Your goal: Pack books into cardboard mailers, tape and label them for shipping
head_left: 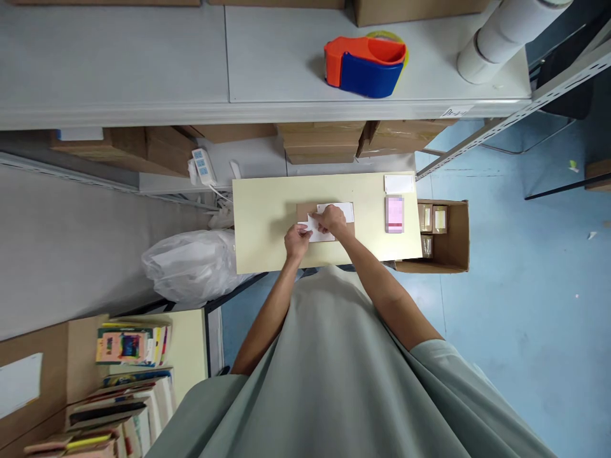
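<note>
A flat brown cardboard parcel (305, 210) lies on the pale yellow table (267, 210) in front of me. Across its upper right part is a white label (344, 211). A second white label (324, 236) sits lower on the parcel, partly under my fingers. With its fingers pinched, my left hand (296, 243) holds the left edge of that lower label. My right hand (333, 220) is above the parcel, fingers curled and the index finger pointing left onto the lower label. Whether the right fingers grip anything is hidden.
On the table's right are a pink box (394, 214) and a white paper slip (399, 184). An open carton (453, 238) with small boxes stands beyond the right edge. A tape dispenser (367, 67) rests on the shelf (277, 70). Books (133, 343) fill a carton lower left.
</note>
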